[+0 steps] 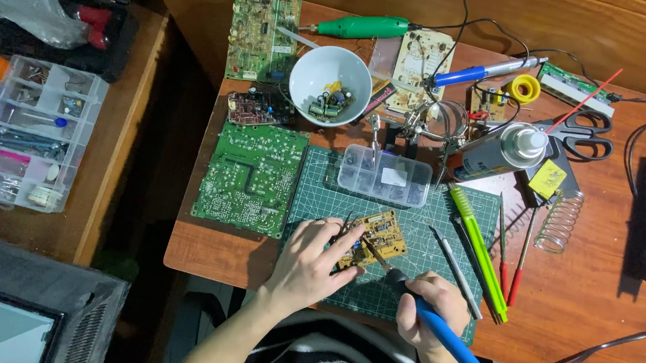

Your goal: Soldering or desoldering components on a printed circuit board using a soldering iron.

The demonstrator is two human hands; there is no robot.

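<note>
A small yellow circuit board [373,239] lies on the near part of a green cutting mat [414,214], close to the table's near edge. Its left near corner is hidden under the left hand [309,263], whose fingers [330,247] are spread and pressed on the board; thin tweezers between them are hard to make out. The right hand [426,300] is curled tightly around a blue-handled soldering iron [435,326], the tip touching the board just right of the left fingertips. The iron's cord end is cut off at the lower frame edge.

Open mat shows right of the board up to a green pen-like tool [478,252] and far of it up to a clear compartment box [384,175]. A large green circuit board [252,176] lies just left of the mat. Farther off stand a white bowl [330,80] of small parts, a spray can [504,150] and black scissors [584,134]. A wire coil [560,220] sits right, on bare wooden table [587,309].
</note>
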